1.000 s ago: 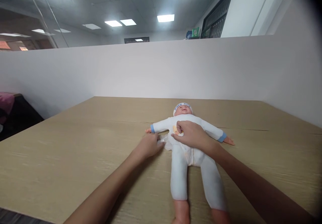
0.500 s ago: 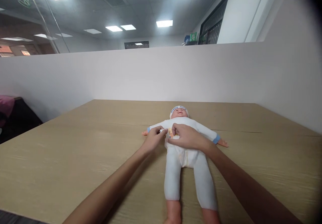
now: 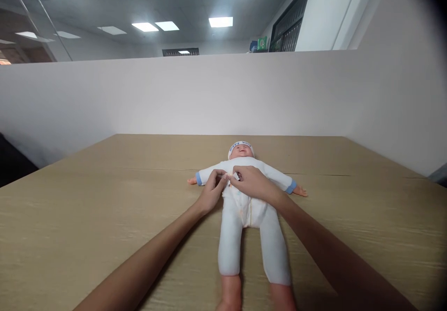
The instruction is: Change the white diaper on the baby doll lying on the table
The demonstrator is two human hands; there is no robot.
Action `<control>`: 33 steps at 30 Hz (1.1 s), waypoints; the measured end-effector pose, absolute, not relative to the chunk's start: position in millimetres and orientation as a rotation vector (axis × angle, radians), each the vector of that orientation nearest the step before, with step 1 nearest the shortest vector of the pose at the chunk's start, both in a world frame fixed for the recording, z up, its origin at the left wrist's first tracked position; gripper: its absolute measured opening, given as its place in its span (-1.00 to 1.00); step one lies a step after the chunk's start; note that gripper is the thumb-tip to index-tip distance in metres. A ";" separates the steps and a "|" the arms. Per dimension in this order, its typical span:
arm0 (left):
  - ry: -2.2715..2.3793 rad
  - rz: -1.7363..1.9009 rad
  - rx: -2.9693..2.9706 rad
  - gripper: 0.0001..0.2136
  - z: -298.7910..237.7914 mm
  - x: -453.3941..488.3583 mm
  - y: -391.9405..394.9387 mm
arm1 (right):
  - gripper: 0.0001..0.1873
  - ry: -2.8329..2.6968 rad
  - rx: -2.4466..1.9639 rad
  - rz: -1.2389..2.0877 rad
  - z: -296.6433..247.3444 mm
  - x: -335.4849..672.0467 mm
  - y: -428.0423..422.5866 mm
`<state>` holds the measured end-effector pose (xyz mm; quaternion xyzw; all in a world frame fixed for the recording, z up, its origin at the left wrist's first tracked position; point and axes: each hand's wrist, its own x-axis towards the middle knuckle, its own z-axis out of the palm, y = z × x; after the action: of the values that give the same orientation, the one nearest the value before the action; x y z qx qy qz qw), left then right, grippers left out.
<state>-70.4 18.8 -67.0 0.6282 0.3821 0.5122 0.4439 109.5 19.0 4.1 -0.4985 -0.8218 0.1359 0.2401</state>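
Note:
A baby doll [image 3: 230,246] lies on its back, head away from me, in a white suit with blue cuffs and a white headband with lettering. Round its hips is a white diaper [image 3: 249,212] with a coloured print near the waist. At the waist's left side, my left hand [image 3: 211,191] pinches the diaper's edge between thumb and fingers. My right hand [image 3: 253,182] reaches across the doll's belly, its thumb and fingertips closed on a small white piece of the diaper, perhaps a tab. The two thumbs nearly meet. Both hands cover much of the waistband.
The doll lies on a wide wood-coloured table [image 3: 104,208] with a seam across it. A white partition [image 3: 209,97] rises behind the far edge. Something black [image 3: 14,157] stands past the table's left side.
My right hand has come left, closing on the white piece beside my left hand. The diaper's coloured print is now more covered. The view has shifted slightly right and down.

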 end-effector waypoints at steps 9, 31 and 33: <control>1.089 1.329 1.534 -0.61 -67.1 -69.8 14.8 | -0.85 -2.070 -1.210 0.577 6.0 126.9 29.4; 1.246 0.770 2.145 -0.69 -40.4 -61.9 -74.6 | -0.89 -2.099 -1.409 0.629 -37.3 174.7 -95.2; 1.281 0.760 2.174 -0.66 -41.6 -58.9 -71.1 | -0.85 -2.126 -1.425 0.535 -39.1 170.5 -95.1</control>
<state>-58.9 -71.1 -41.6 0.7987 0.4707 0.2792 0.2502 170.5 -95.1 -39.1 -0.5262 -0.7851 0.1975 0.2602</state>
